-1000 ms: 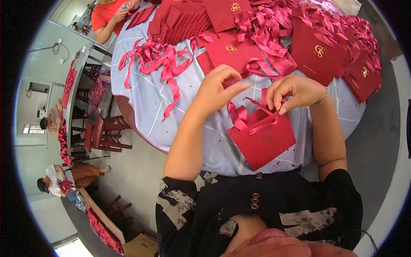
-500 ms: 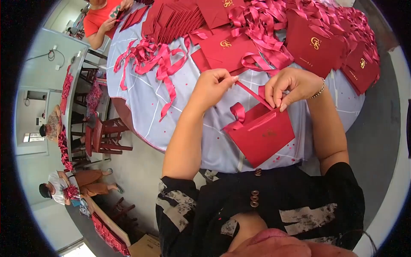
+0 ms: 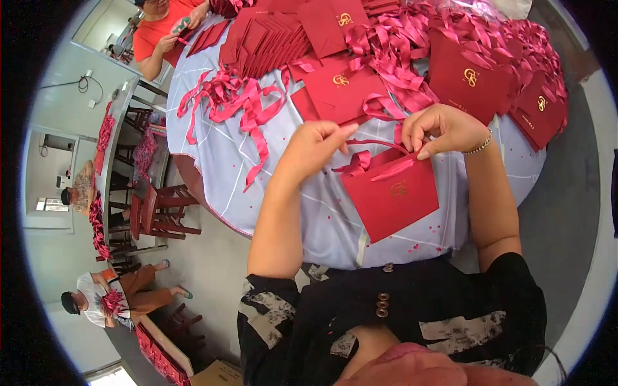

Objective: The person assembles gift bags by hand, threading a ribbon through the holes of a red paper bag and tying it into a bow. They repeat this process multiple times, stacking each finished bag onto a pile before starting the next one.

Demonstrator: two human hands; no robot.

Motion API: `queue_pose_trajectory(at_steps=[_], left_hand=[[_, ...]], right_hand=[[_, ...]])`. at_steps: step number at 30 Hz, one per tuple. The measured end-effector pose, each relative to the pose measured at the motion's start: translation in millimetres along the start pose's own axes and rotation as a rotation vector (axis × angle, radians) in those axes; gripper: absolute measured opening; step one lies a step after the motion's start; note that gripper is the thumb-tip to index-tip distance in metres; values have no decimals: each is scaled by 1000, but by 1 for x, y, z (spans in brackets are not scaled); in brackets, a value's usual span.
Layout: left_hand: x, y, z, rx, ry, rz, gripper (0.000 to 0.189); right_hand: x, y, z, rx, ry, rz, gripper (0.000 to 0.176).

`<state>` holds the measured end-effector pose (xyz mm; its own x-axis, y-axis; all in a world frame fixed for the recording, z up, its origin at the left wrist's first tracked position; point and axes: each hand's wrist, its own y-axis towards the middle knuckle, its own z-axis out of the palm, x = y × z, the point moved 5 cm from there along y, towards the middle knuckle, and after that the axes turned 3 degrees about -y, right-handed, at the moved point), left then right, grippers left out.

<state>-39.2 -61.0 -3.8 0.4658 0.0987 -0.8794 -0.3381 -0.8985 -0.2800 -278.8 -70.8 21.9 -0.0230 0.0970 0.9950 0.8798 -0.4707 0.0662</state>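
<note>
A red paper gift bag (image 3: 394, 204) with a gold logo hangs tilted in front of me over the tablecloth. My right hand (image 3: 444, 132), with a beaded bracelet at the wrist, pinches the bag's upper right corner between thumb and fingers. To the left of the opening, my left hand (image 3: 317, 149) is closed, its fingertips at one end of a pink-red ribbon (image 3: 376, 142). That ribbon bows slackly across to the right hand. A ribbon loop (image 3: 358, 162) sticks out at the bag's upper left. Fingers partly hide where the ribbon meets the bag.
Flat red bags (image 3: 270, 42) lie stacked at the back of the round table, beside heaps of ribbon (image 3: 393, 48). Loose ribbons (image 3: 241, 103) trail at left, and ribboned bags (image 3: 467, 77) lie at right. A person in orange (image 3: 161, 35) handles something across the table. Stools (image 3: 164, 209) stand left.
My left hand has lowered slightly, and the ribbon has gone from taut to slack. The bag has risen a little and turned, showing its logo more clearly. My right hand keeps its pinch.
</note>
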Motion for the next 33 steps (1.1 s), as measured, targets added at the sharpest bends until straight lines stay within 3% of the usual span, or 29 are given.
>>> queue_pose_trajectory(at_steps=[3, 4, 8, 10, 11, 13, 21, 23, 25, 27, 28, 30, 31, 32, 33], left_hand=[[-13, -12, 20, 189, -267, 121, 43], [-7, -13, 25, 331, -247, -50, 46], [-7, -14, 35, 448, -175, -103, 43], [-15, -6, 31, 145, -164, 147, 35], [-1, 4, 25, -54, -60, 230, 41], [-6, 10, 11, -318, 324, 163, 48], [1, 9, 0, -487, 545, 179, 50], [8, 11, -9, -466, 422, 115, 50], [3, 7, -10, -484, 428, 109, 49], [-2, 3, -10, -508, 432, 100, 49], [-4, 0, -11, -542, 501, 76, 45], [-8, -4, -10, -579, 571, 48, 41], [-22, -8, -7, -664, 545, 277, 36], [-33, -14, -4, -741, 513, 508, 31], [-36, -14, 3, -686, 524, 591, 22]], right_hand=[[1, -4, -5, -23, 13, 11, 14], [1, -4, -6, -24, 1, 8, 14], [0, -4, -6, -1, -15, 9, 14], [-1, -4, 1, 104, 15, -4, 16], [0, -3, 3, 100, 21, 2, 16], [8, 0, 10, 161, -120, -39, 13], [-18, -1, 6, 63, -126, 176, 12], [-21, 0, -2, -167, -410, 300, 13], [-8, 7, 6, -291, -443, 232, 17], [14, 9, 11, -465, -666, 159, 21], [23, 12, 21, -436, -749, 56, 24], [15, 16, 36, -316, -874, 88, 26], [14, 17, 45, -298, -1087, 20, 21], [6, 20, 50, -298, -1084, 20, 21], [-1, 22, 54, -324, -1165, 32, 16]])
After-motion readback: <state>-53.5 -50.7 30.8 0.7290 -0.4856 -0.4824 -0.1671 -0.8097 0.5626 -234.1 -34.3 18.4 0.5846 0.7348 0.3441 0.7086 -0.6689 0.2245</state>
